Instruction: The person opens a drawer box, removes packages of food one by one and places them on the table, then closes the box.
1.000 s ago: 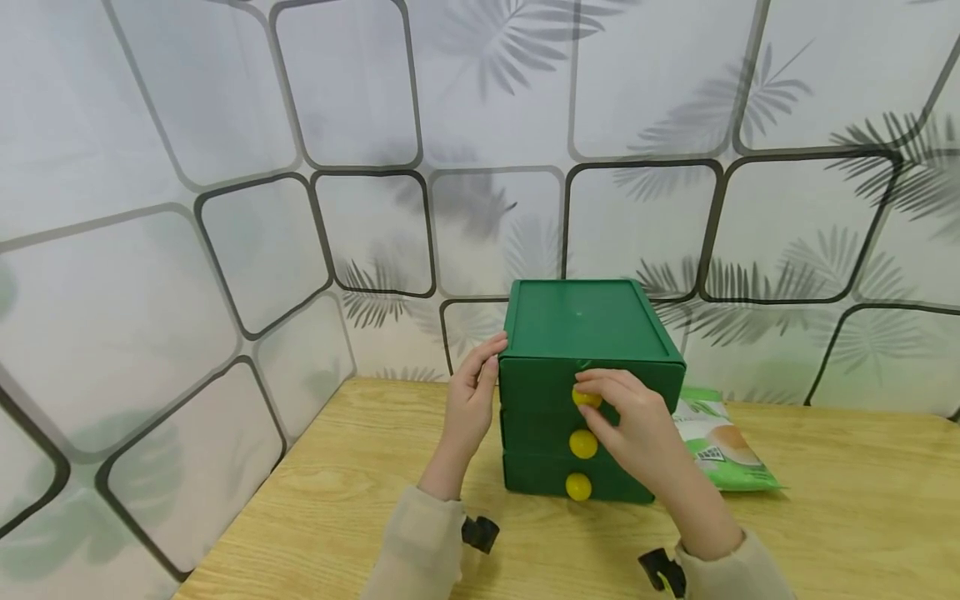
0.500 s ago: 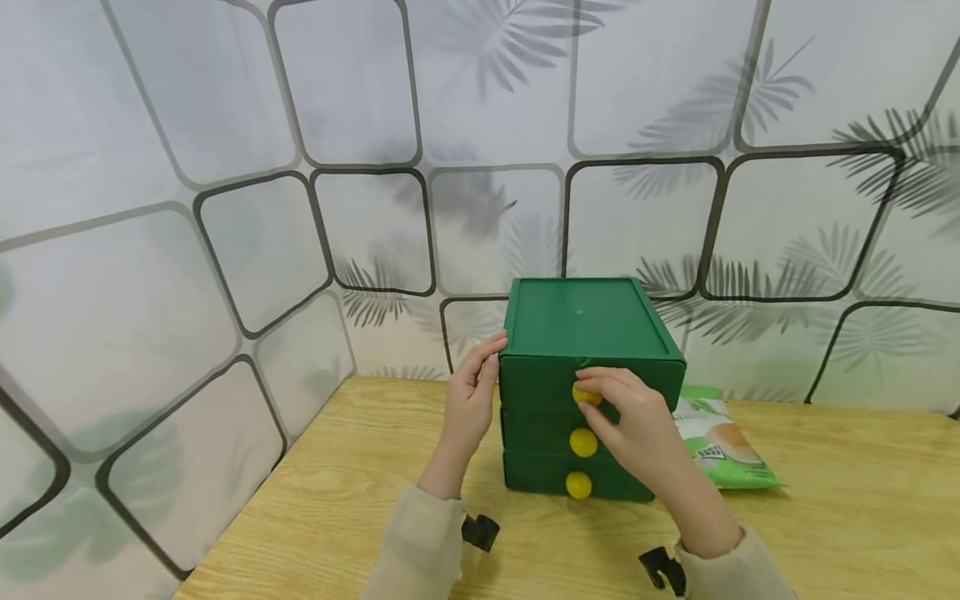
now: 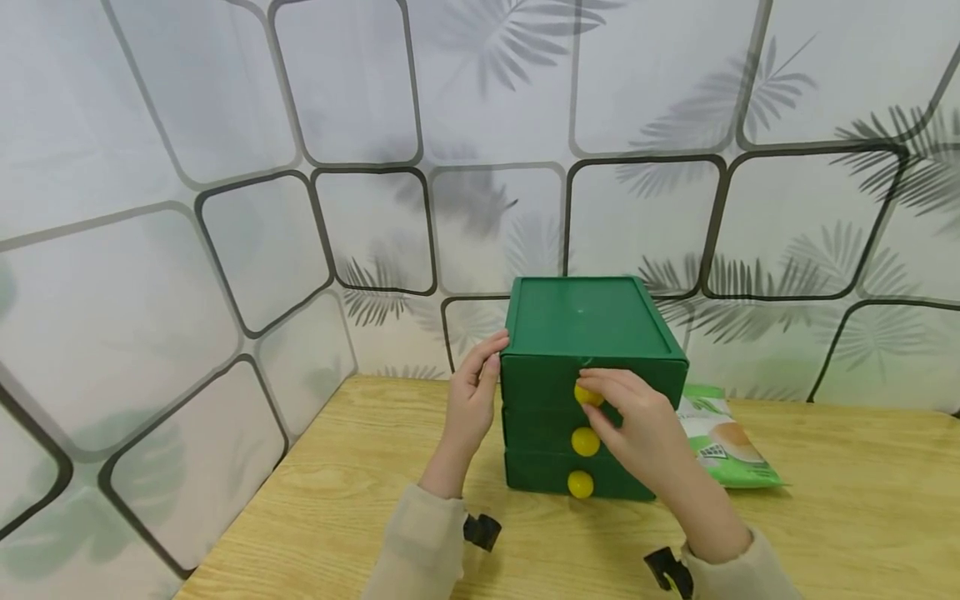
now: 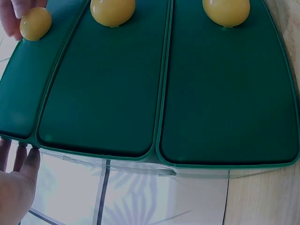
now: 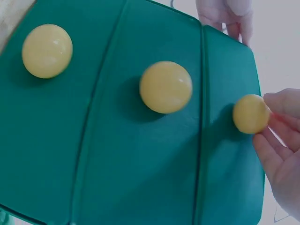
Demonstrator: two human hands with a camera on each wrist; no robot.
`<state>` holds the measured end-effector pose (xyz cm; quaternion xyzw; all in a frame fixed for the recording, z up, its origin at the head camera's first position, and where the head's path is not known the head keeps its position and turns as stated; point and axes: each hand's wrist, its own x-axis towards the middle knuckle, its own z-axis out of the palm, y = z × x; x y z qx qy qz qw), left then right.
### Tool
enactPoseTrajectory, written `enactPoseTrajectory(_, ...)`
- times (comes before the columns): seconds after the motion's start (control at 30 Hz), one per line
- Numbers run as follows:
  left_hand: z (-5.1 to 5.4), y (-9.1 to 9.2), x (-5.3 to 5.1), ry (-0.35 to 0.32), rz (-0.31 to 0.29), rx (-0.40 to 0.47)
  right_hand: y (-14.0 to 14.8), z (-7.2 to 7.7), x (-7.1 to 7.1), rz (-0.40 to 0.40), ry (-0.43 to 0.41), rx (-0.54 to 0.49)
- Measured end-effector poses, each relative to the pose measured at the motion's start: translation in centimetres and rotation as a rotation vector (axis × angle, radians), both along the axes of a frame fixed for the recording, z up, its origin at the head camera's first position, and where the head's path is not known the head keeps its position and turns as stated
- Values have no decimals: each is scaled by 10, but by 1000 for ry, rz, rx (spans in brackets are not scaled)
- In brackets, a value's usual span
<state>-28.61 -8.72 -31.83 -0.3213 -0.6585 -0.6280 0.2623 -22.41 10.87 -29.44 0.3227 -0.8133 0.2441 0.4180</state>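
Observation:
A green cabinet (image 3: 588, 317) of three stacked drawers stands on the table, each drawer front bearing a round yellow knob. With thumb and fingers, my right hand (image 3: 641, 421) pinches the top yellow knob (image 5: 251, 114). My left hand (image 3: 472, 396) rests against the cabinet's left side near the upper front corner, its fingers fairly straight. The middle knob (image 3: 585, 442) and the bottom knob (image 3: 580, 484) are untouched. All three drawer fronts sit flush in the left wrist view, where the left hand (image 4: 16, 187) touches the cabinet's edge.
A green and white snack bag (image 3: 727, 442) lies to the right of the cabinet, partly hidden behind it. The wooden table (image 3: 345, 475) runs back to a patterned curtain (image 3: 495, 225), which also borders the left side. Black straps are at both wrists.

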Motion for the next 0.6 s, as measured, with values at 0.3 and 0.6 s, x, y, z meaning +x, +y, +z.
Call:
enactPoseTrajectory(0.3, 0, -1, -1, 18, 5, -6, 6, 11, 16, 79, 72, -6)
enactPoseTrajectory(0.6, 0, 0, 0, 16, -4, 5, 0, 9, 27, 128, 100, 42)
